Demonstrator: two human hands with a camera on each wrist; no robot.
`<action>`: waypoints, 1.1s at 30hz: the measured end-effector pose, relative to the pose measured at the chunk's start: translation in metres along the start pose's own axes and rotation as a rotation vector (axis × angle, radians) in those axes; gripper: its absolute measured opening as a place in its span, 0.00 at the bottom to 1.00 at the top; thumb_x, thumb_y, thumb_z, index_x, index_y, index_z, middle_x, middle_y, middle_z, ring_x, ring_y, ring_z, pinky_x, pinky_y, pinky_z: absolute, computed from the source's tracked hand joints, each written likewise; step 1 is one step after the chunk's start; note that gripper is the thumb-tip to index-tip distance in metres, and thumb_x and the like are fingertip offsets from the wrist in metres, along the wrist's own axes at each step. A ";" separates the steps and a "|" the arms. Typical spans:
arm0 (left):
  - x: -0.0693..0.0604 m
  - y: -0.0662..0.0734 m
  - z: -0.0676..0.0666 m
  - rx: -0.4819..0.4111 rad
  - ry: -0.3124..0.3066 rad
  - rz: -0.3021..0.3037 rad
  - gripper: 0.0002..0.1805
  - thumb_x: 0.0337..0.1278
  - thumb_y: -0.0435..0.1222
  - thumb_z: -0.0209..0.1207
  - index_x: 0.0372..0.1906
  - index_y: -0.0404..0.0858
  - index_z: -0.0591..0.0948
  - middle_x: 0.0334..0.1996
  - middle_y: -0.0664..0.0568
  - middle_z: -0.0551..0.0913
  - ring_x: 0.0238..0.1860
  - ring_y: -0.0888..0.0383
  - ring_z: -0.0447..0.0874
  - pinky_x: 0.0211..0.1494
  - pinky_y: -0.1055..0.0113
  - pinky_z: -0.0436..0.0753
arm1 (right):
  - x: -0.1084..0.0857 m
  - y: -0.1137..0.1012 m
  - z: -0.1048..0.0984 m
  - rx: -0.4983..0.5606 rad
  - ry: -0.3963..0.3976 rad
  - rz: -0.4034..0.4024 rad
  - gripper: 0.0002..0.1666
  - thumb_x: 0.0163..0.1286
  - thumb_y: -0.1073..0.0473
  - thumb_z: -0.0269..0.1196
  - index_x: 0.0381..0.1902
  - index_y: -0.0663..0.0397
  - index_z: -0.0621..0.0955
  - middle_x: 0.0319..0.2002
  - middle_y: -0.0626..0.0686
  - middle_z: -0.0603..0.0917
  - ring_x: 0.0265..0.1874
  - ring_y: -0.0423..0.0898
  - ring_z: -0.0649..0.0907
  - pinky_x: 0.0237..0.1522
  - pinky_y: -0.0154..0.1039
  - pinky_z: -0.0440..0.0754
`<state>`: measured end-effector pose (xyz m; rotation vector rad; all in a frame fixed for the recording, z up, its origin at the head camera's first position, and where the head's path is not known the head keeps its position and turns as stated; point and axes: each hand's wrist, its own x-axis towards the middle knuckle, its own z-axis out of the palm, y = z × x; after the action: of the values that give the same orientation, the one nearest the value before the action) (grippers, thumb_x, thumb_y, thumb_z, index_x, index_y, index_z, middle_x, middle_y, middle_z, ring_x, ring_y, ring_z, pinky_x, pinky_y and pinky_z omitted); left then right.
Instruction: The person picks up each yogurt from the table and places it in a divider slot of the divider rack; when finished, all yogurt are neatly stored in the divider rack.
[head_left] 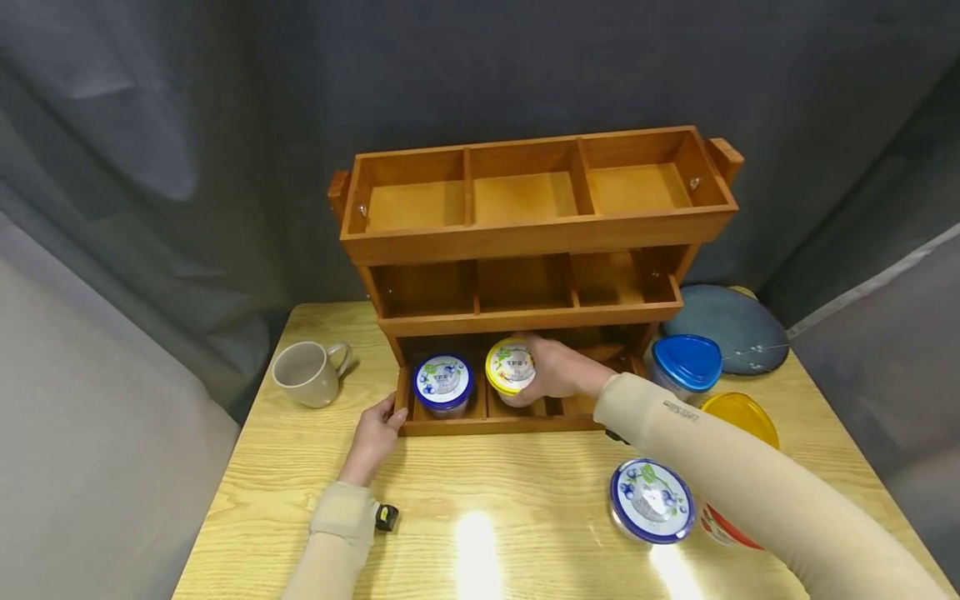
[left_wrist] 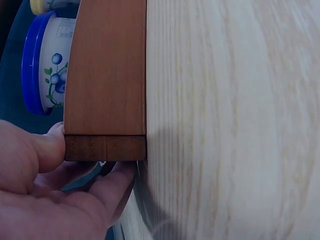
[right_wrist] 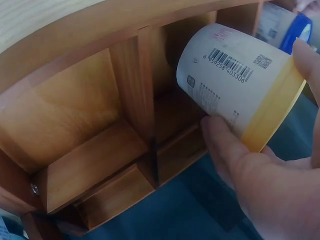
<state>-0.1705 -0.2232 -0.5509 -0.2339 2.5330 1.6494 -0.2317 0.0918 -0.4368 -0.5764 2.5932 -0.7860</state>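
A three-tier wooden rack (head_left: 540, 239) stands on the table, each tier split into compartments. My right hand (head_left: 561, 369) grips a white plastic tub with a yellow lid (head_left: 511, 367) at the bottom tier's middle compartment. In the right wrist view, fingers and thumb hold the tub (right_wrist: 225, 75) around its lid end, its barcode showing; it is tilted in that view. A blue-lidded tub (head_left: 443, 383) with blueberry pictures sits in the bottom tier's left compartment. My left hand (head_left: 375, 435) holds that tier's front left corner, thumb and fingers around the wooden edge (left_wrist: 105, 147).
Left of the rack is a beige mug (head_left: 307, 375). On the right are a blue-lidded container (head_left: 686, 362), a dark plate (head_left: 738, 325), a yellow lid (head_left: 742, 417) and another blueberry tub (head_left: 652, 502). A red-rimmed container (head_left: 729, 530) is partly behind my right sleeve.
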 end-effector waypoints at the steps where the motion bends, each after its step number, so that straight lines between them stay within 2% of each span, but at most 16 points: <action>1: 0.000 0.000 0.000 0.002 -0.001 0.000 0.28 0.74 0.32 0.51 0.72 0.25 0.62 0.66 0.30 0.69 0.66 0.39 0.69 0.67 0.52 0.72 | 0.002 0.001 0.001 -0.005 -0.009 0.000 0.63 0.48 0.47 0.80 0.75 0.62 0.60 0.53 0.56 0.79 0.49 0.51 0.78 0.56 0.49 0.78; 11: 0.000 0.001 0.000 -0.004 -0.004 -0.016 0.28 0.74 0.32 0.51 0.73 0.26 0.61 0.67 0.31 0.68 0.67 0.40 0.68 0.68 0.52 0.71 | 0.012 0.014 0.011 -0.054 -0.072 0.045 0.67 0.49 0.52 0.81 0.77 0.63 0.54 0.59 0.61 0.76 0.54 0.54 0.77 0.61 0.50 0.74; 19: 0.000 0.000 -0.001 0.012 -0.004 -0.027 0.28 0.75 0.33 0.51 0.73 0.26 0.61 0.67 0.31 0.68 0.66 0.40 0.69 0.67 0.52 0.72 | 0.012 0.025 0.013 -0.010 -0.105 0.048 0.68 0.49 0.54 0.81 0.77 0.62 0.51 0.62 0.63 0.72 0.59 0.56 0.74 0.63 0.51 0.72; 33: 0.000 -0.001 0.000 0.040 0.003 -0.022 0.28 0.75 0.34 0.51 0.73 0.27 0.62 0.67 0.32 0.69 0.66 0.40 0.70 0.67 0.52 0.72 | 0.013 0.025 0.014 0.006 -0.094 0.050 0.67 0.48 0.55 0.82 0.77 0.60 0.53 0.62 0.61 0.73 0.59 0.56 0.74 0.63 0.51 0.72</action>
<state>-0.1702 -0.2236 -0.5518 -0.2594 2.5527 1.5907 -0.2433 0.0983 -0.4653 -0.5310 2.5088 -0.7331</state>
